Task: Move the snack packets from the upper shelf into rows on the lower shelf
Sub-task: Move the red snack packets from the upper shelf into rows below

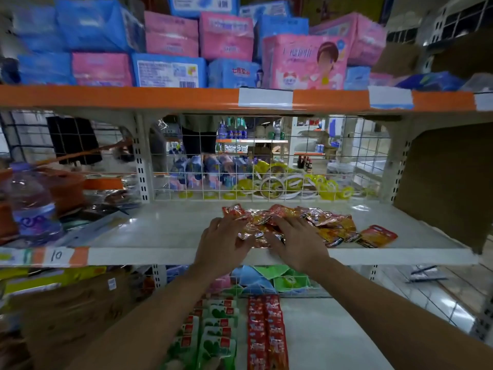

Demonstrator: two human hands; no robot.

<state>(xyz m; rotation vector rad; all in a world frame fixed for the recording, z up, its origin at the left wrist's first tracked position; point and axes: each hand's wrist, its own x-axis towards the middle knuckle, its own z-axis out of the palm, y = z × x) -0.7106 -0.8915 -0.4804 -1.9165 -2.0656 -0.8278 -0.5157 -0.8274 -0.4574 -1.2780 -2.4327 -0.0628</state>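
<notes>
**Grab here, drop below**

Heaped snack packets (328,222) on upper shelf (160,231), trailing rightwards; left hand (221,244) fingers curl round heap's left end, right hand (296,244) fingers spread flat on top; lower shelf (333,337) directly beneath.

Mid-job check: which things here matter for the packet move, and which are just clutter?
Job: snack packet pile, left hand and right hand resting on it, lower shelf, red packet rows there.
Lying about: water bottle, tape rolls at the back, pink and blue packs on top, cardboard.
</notes>
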